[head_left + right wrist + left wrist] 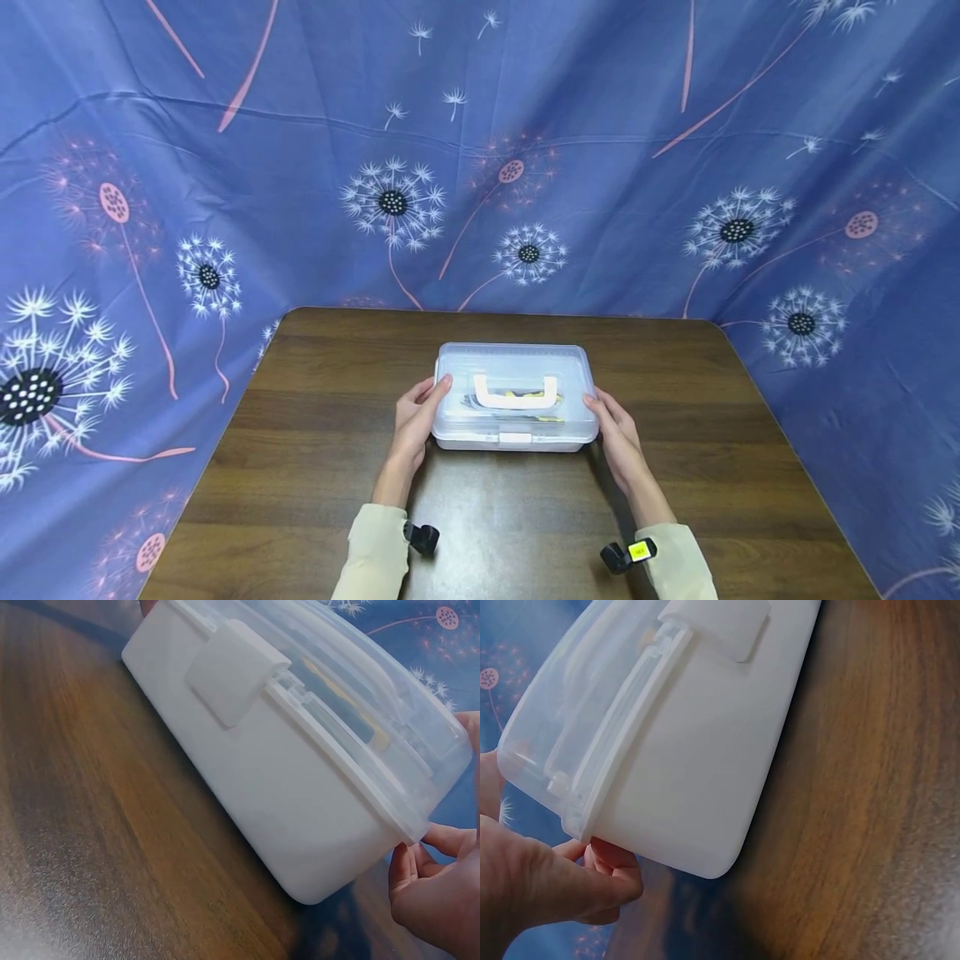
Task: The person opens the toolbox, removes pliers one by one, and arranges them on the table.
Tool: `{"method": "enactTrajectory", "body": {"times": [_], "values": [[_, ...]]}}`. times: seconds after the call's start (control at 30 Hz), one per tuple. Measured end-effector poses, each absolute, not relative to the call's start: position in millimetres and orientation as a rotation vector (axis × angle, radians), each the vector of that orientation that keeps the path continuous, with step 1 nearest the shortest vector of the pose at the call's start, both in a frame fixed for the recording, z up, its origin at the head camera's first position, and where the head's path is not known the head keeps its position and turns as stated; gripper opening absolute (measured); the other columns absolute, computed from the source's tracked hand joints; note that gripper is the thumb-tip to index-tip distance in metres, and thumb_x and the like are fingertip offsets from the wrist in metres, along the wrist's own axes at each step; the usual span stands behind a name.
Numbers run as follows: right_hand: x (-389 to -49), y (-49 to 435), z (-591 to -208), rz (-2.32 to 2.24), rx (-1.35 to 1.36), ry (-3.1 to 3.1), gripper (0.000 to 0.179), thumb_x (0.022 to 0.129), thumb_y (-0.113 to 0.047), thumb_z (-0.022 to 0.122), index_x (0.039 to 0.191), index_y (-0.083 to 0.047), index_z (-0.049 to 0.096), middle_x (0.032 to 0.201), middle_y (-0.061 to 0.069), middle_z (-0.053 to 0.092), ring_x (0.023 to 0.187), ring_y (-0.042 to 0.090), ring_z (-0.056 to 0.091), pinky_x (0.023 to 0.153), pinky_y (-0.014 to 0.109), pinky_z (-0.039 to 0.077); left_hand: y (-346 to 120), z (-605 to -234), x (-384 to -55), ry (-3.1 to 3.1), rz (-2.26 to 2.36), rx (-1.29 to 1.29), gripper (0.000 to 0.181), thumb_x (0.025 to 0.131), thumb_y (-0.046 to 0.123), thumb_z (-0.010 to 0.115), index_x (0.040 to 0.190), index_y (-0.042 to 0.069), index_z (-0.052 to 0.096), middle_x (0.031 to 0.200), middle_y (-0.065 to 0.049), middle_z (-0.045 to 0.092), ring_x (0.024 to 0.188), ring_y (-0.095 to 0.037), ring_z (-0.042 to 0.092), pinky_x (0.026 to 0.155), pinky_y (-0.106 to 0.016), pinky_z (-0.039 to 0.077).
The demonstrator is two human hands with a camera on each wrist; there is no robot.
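While its thumb lies on the top edge of the lid, the left hand (pixel 412 425) grips the left end of a plastic storage box (pixel 247 765), fingers curled in under the rim. The right hand (pixel 621 437) grasps the right end in the same way, thumb on top. Between them, the clear lid (pixel 517 360) is closed over the white base, a white carrying handle (pixel 517 402) lying flat on it and a white latch (pixel 515 437) at the front. Some yellow and dark items (pixel 550 419) show inside, too blurred to name. The box is over the middle of a wood-grain table (pixel 300 467); whether its base touches the surface is hard to tell. Light sleeves (pixel 378 550) cover both forearms, with a small black camera (pixel 425 540) at each wrist. Beyond the table hangs blue dandelion-print fabric (pixel 600 83).
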State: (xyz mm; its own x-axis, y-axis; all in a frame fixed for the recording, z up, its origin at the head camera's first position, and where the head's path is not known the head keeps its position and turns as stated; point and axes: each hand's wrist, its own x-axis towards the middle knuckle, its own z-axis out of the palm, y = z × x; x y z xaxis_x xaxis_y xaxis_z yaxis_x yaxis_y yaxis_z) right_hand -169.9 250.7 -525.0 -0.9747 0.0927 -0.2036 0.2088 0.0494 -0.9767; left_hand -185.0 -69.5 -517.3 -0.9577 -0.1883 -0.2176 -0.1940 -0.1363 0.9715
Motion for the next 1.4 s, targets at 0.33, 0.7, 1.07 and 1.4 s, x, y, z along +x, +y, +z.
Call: {"method": "enactTrajectory", "body": {"times": [0.33, 0.7, 1.07, 1.4], "values": [[-155, 252, -522, -2.053, 0.342, 2.239, 0.061, 0.106, -0.036, 0.054, 0.156, -0.004, 0.04, 0.159, 0.014, 0.04, 0.143, 0.022, 0.036, 0.115, 0.037, 0.026, -69, -523, -174, 2.05, 2.339, -0.496, 0.077, 0.089, 0.043, 0.08, 0.143, -0.005, 0.054, 0.141, -0.022, 0.056, 0.127, -0.029, 0.053, 0.109, -0.041, 0.043], [-143, 247, -521, -2.055, 0.374, 2.253, 0.058, 0.107, -0.035, 0.054, 0.155, -0.006, 0.042, 0.157, 0.011, 0.042, 0.137, 0.016, 0.039, 0.105, 0.021, 0.031, -71, -522, -161, 2.046, 2.346, -0.494, 0.076, 0.091, 0.043, 0.078, 0.144, -0.006, 0.053, 0.141, -0.024, 0.054, 0.125, -0.03, 0.053, 0.104, -0.037, 0.045], [-138, 246, -522, -2.064, 0.356, 2.215, 0.059, 0.107, -0.034, 0.053, 0.156, -0.004, 0.039, 0.157, 0.015, 0.041, 0.135, 0.019, 0.039, 0.105, 0.023, 0.032, -71, -521, -153, 2.099, 2.307, -0.511, 0.073, 0.092, 0.042, 0.076, 0.143, -0.005, 0.054, 0.138, -0.022, 0.056, 0.119, -0.028, 0.054, 0.091, -0.024, 0.047], [-127, 251, -519, -2.147, 0.436, 2.123, 0.069, 0.107, -0.05, 0.047, 0.152, 0.002, 0.038, 0.141, 0.008, 0.052, 0.12, 0.005, 0.052, 0.097, 0.017, 0.044, -76, -517, -170, 2.121, 2.201, -0.467, 0.076, 0.094, 0.049, 0.072, 0.144, -0.005, 0.052, 0.137, -0.021, 0.056, 0.124, -0.029, 0.052, 0.107, -0.042, 0.041]]}}
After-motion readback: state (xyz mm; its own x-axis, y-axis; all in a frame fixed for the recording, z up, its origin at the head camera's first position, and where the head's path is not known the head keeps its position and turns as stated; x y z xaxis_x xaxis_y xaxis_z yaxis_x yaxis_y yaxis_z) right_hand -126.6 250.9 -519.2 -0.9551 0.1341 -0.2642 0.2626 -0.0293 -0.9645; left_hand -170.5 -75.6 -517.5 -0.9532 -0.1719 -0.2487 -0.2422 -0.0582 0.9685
